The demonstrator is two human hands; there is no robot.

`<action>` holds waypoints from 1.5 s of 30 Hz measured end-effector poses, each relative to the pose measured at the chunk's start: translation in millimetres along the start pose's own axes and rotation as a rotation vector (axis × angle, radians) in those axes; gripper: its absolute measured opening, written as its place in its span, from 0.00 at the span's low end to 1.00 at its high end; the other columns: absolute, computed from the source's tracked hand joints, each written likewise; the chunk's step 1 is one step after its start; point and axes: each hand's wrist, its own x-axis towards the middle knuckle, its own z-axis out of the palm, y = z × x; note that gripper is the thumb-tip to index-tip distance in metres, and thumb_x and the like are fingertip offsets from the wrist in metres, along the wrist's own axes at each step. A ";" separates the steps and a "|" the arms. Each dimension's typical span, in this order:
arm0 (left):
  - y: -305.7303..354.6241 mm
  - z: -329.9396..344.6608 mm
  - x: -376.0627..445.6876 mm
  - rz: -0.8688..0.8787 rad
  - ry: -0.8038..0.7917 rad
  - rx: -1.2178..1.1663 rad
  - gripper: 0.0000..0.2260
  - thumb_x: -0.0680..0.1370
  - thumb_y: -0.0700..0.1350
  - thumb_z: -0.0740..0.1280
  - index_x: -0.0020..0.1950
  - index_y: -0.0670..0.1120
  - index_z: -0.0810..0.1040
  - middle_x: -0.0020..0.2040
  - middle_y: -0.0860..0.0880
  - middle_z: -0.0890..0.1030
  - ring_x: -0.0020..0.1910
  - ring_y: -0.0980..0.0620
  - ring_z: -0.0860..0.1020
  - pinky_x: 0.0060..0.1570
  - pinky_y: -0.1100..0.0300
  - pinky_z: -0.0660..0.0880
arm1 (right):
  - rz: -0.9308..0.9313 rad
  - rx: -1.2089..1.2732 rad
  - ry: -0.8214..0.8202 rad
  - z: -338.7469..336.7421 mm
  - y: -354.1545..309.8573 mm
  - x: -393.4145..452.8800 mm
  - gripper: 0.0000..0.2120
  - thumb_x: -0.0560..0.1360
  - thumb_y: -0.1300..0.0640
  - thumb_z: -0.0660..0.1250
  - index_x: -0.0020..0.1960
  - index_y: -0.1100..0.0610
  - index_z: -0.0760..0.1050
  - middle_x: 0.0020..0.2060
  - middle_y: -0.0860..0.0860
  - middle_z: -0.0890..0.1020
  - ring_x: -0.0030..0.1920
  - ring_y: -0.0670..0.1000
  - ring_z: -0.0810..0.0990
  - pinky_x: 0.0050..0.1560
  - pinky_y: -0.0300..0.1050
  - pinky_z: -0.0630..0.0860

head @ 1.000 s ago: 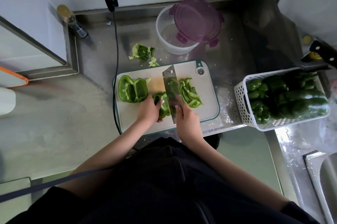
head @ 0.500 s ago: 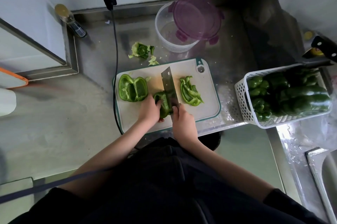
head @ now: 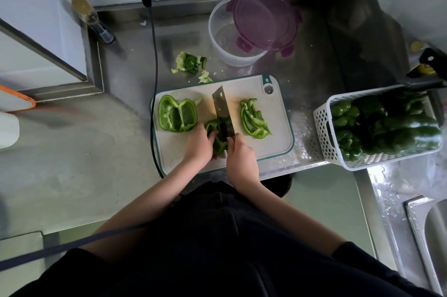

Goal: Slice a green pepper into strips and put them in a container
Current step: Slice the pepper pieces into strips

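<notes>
On the white cutting board (head: pixel 273 151) my left hand (head: pixel 199 145) holds down a green pepper piece (head: pixel 217 137) with curled fingers. My right hand (head: pixel 242 161) grips the handle of a cleaver (head: pixel 223 114), whose blade stands upright against the right side of that piece. An opened pepper half (head: pixel 176 116) lies at the board's left. A pile of cut strips (head: pixel 254 118) lies at its right. A clear round container (head: pixel 227 37) stands behind the board, with a purple lid (head: pixel 263 22) resting askew on its rim.
A pepper core and scraps (head: pixel 189 64) lie behind the board. A white perforated basket (head: pixel 324 127) of whole green peppers stands to the right. A black cable (head: pixel 153 59) runs down from the wall socket past the board's left edge. A sink (head: pixel 433 236) is at lower right.
The cleaver turned from lying flat, pushing the strips right, to standing edge-down against the pepper piece. The left hand stayed on the piece.
</notes>
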 end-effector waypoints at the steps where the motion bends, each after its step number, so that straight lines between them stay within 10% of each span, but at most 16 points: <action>1: 0.1 -0.5 -0.2 0.005 0.001 0.000 0.09 0.80 0.45 0.62 0.56 0.41 0.72 0.49 0.45 0.79 0.44 0.48 0.78 0.39 0.58 0.75 | 0.003 -0.002 -0.001 0.0 -2.1 2.3 0.14 0.82 0.49 0.49 0.48 0.58 0.65 0.38 0.58 0.78 0.39 0.61 0.77 0.39 0.54 0.76; 9: 4.6 -6.2 -3.3 -0.040 -0.066 -0.119 0.08 0.81 0.45 0.61 0.57 0.43 0.70 0.46 0.42 0.78 0.27 0.52 0.77 0.19 0.67 0.71 | -0.037 -0.034 0.008 -4.3 -19.5 25.5 0.15 0.83 0.49 0.48 0.47 0.58 0.65 0.37 0.57 0.77 0.37 0.60 0.76 0.36 0.51 0.73; 25: 19.4 -7.5 -1.4 0.062 0.008 0.060 0.09 0.81 0.45 0.58 0.51 0.39 0.63 0.40 0.43 0.73 0.34 0.45 0.73 0.30 0.51 0.68 | -0.042 0.231 0.130 -48.7 4.5 21.3 0.17 0.82 0.53 0.53 0.35 0.51 0.61 0.30 0.48 0.69 0.29 0.47 0.65 0.27 0.35 0.62; 32: 2.9 -9.2 0.1 0.111 0.115 0.185 0.09 0.82 0.43 0.56 0.56 0.37 0.65 0.42 0.43 0.74 0.39 0.40 0.76 0.33 0.52 0.68 | -0.121 0.158 0.013 -42.5 5.4 12.9 0.15 0.82 0.49 0.51 0.59 0.54 0.73 0.38 0.52 0.79 0.32 0.49 0.73 0.32 0.44 0.67; 45: -5.5 -6.9 3.6 0.128 0.111 0.297 0.12 0.82 0.41 0.53 0.64 0.38 0.61 0.48 0.37 0.78 0.42 0.37 0.77 0.34 0.50 0.70 | -0.099 0.088 -0.041 -30.4 -10.7 8.3 0.12 0.82 0.50 0.52 0.45 0.56 0.67 0.32 0.49 0.74 0.32 0.51 0.73 0.29 0.45 0.64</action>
